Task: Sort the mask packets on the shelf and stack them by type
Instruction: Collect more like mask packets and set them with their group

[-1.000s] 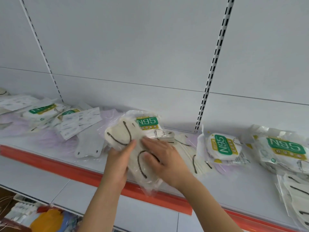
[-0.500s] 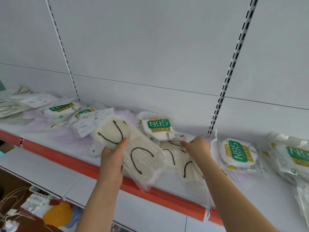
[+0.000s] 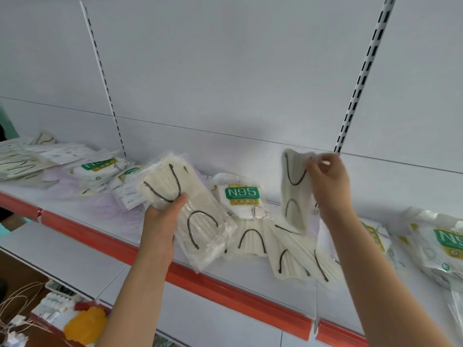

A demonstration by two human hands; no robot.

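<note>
While half a second ago the right hand was only reaching down among the loose packets on the white metal shelf, it now pinches a clear-wrapped cream pleated mask packet with dark ear loops by its top corner and has lifted it off the shelf, so that it hangs upright just in front of the back panel. That suggests a second packet of the same type is about to join the one already in hand. The left hand, forearm angled up from below, grips a matching cream packet bundle with the thumb pressed across its front, tilted over the orange shelf edge strip. Between the two hands a green-labelled N95 packet lies flat on the shelf, with more cream packets spread beneath the raised one. Other N95 packets lie further along to the left and right, still unsorted.
</note>
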